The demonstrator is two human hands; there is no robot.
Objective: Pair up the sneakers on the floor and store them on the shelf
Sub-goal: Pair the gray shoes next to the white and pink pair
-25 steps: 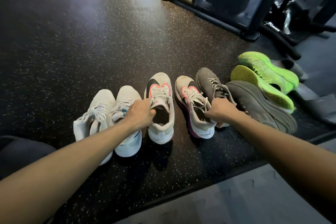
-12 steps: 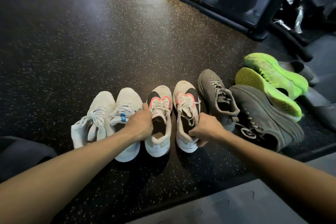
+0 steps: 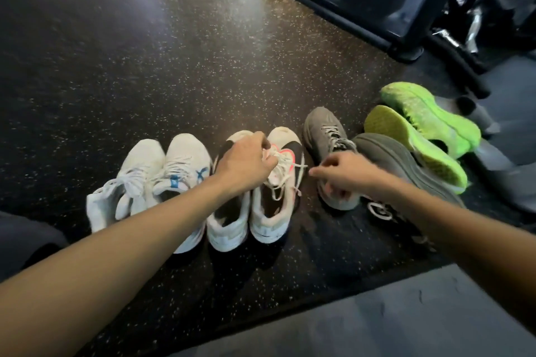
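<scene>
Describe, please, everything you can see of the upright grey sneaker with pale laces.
The grey suede-like sneaker with pale laces stands upright on the dark speckled rubber floor, toe pointing away from the wearer. Its upper looks soft and matte, with light grey laces and a whitish heel. The right hand reaches over its heel end, covering the opening. On its right, a second grey sneaker lies tipped on its side against it, ribbed sole showing. A gap separates it from the cream pair on its left.

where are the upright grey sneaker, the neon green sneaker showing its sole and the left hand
upright grey sneaker (image 3: 322, 127): head view, on its toe box
neon green sneaker showing its sole (image 3: 406, 142): head view, on the yellow-green sole
left hand (image 3: 245, 162): head view, on the back of the hand
</scene>
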